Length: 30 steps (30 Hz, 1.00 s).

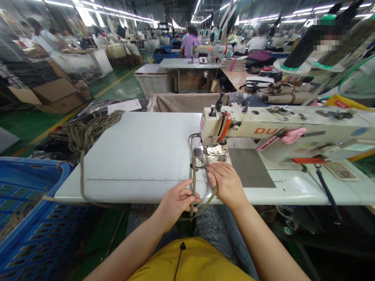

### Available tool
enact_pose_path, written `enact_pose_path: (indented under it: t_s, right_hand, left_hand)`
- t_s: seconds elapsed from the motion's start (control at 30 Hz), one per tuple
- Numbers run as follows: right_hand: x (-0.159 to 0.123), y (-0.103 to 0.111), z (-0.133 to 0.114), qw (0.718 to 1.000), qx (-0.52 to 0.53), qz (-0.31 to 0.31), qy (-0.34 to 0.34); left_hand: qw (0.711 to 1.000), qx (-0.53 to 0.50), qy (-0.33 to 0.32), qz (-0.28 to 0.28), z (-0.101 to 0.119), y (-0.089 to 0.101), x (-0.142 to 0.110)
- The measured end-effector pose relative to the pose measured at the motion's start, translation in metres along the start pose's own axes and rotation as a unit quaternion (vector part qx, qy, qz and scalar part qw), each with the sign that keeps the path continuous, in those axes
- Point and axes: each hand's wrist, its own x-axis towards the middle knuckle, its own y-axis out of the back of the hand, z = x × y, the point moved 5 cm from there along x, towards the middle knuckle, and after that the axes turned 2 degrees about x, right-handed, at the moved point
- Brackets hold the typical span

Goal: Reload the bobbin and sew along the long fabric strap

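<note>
A long, narrow olive-grey strap [193, 171] loops down from the sewing machine [249, 127] and over the front edge of the white table. My left hand [177, 201] has this strap between its thumb and fingers, just at the table's edge. Close to the needle plate [215, 150], my right hand [225, 181] lies on the table with its fingers curled together over another stretch of the strap. The strap's end under the right fingers is hidden. Below the hands, the strap bends round in a loop above my lap.
A tangled heap of strap [88, 130] lies at the table's left end, with one length hanging down from it. A blue plastic basket [58, 230] stands at the left. Thread cones [304, 47] rise at the right. Behind the table are a fabric-lined bin [184, 102] and other people at work.
</note>
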Motion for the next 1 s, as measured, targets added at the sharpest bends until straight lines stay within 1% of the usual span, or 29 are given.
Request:
enact_pose_path:
  t_s: [0.23, 0.37, 0.6, 0.67, 0.73, 0.77, 0.83, 0.87, 0.9, 0.93, 1.0]
  right_hand:
    - [0.001, 0.0, -0.001, 1.0, -0.009, -0.007, -0.001]
    - [0.002, 0.002, -0.003, 1.0, -0.011, 0.007, 0.01]
    - [0.001, 0.0, -0.001, 1.0, -0.005, 0.004, 0.003]
    - [0.001, 0.0, -0.001, 1.0, -0.004, 0.004, 0.003]
    - [0.001, 0.001, -0.001, 1.0, -0.003, 0.005, 0.003]
    - [0.001, 0.001, -0.001, 1.0, -0.003, 0.005, 0.004]
    - [0.001, 0.001, -0.001, 1.0, -0.001, 0.006, 0.004]
    - [0.001, 0.001, -0.001, 1.0, -0.001, 0.007, 0.003]
    - [0.001, 0.001, -0.001, 1.0, -0.001, 0.007, 0.0]
    - [0.0, 0.0, -0.001, 1.0, -0.001, 0.006, -0.002]
    - [0.0, 0.0, 0.0, 1.0, 0.0, 0.001, -0.007]
  left_hand:
    - [1.0, -0.002, -0.006, 0.007, -0.002, 0.001, -0.001]
    - [1.0, -0.012, -0.001, 0.011, -0.002, 0.001, -0.003]
    - [1.0, -0.005, -0.009, -0.006, 0.001, -0.002, -0.007]
    - [1.0, 0.02, -0.014, -0.011, 0.001, -0.001, -0.008]
    - [0.997, 0.073, 0.009, -0.037, -0.005, 0.0, -0.01]
    - [0.992, 0.106, 0.034, -0.058, -0.01, 0.002, -0.011]
    - [0.974, 0.171, 0.105, -0.108, -0.026, 0.006, -0.015]
    - [0.963, 0.197, 0.131, -0.13, -0.035, 0.009, -0.016]
    - [0.954, 0.22, 0.14, -0.147, -0.042, 0.012, -0.017]
    - [0.948, 0.243, 0.133, -0.156, -0.047, 0.014, -0.018]
    - [0.946, 0.275, 0.082, -0.149, -0.051, 0.019, -0.016]
